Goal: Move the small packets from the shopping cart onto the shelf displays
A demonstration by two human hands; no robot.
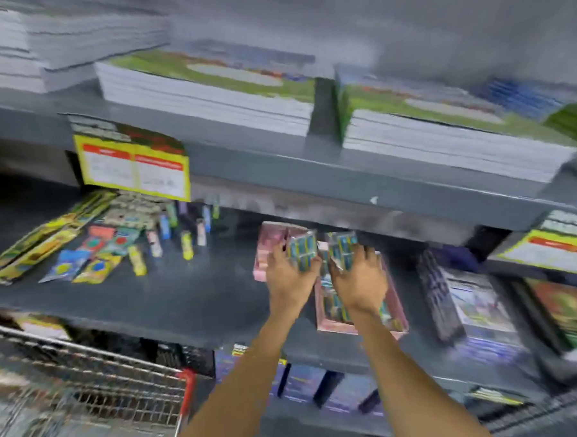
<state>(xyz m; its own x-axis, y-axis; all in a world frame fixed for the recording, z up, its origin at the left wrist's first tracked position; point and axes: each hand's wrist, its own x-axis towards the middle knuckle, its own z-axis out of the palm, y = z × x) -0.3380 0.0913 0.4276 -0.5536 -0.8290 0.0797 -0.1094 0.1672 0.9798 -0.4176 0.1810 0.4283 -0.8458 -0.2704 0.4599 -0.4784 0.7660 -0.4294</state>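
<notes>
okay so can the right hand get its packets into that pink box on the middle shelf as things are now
Probably yes. The right hand already holds its blue packets directly above the open pink display box on the grey shelf, and nothing lies between them. The upper shelf overhangs closely, though the picture is blurred.

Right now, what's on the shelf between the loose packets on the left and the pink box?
Nothing: in the head view the dark shelf is bare from the loose packets across to the pink box by the left hand.
</notes>
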